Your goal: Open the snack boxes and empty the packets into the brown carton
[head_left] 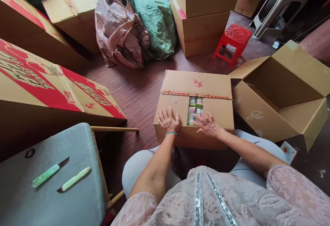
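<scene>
A brown cardboard box (175, 81) stands between my knees, its top flaps folded inward with a gap between the near ones. Through that gap show several small green and pink packets (191, 111). Flat on the left near flap lies my left hand (168, 119), fingers spread and holding nothing. My right hand (207, 124) is over the right near flap, its fingers apart and reaching to the edge of the gap; nothing is in it. Torn red-printed tape (177, 94) runs along the edge of the far flap.
At right, an open cardboard box (263, 110) lies close beside. A red stool (233, 42), stacked boxes (206, 30) and sacks (123, 30) stand farther off. To the left, a grey-topped chair (77, 198) carries two knives (48, 174), near big printed boxes (85, 92).
</scene>
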`<act>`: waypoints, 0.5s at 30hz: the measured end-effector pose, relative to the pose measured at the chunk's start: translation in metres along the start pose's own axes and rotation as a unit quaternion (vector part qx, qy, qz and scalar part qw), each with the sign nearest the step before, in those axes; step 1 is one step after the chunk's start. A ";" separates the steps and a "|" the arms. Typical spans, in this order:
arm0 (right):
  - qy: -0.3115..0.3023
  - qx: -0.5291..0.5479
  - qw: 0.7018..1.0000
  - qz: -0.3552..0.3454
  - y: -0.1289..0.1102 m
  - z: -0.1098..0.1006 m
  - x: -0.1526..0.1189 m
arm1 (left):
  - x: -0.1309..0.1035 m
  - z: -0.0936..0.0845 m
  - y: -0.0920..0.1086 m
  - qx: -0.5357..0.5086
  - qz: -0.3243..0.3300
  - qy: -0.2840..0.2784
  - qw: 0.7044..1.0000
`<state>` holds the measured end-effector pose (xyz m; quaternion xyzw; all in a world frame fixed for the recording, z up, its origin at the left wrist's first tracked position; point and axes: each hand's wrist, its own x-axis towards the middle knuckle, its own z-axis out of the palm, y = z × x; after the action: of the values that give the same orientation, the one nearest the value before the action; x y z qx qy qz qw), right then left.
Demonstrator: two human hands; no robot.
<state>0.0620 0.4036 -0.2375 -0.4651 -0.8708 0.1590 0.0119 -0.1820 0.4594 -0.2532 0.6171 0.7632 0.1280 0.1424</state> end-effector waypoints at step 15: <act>-0.032 0.031 0.932 0.359 0.211 -0.103 0.213 | -0.012 0.029 -0.044 -0.023 0.083 0.081 0.993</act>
<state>0.1287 0.7135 -0.2276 -0.7411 -0.6401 0.1939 -0.0594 -0.2084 0.4394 -0.2953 0.6627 0.7151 0.2065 0.0826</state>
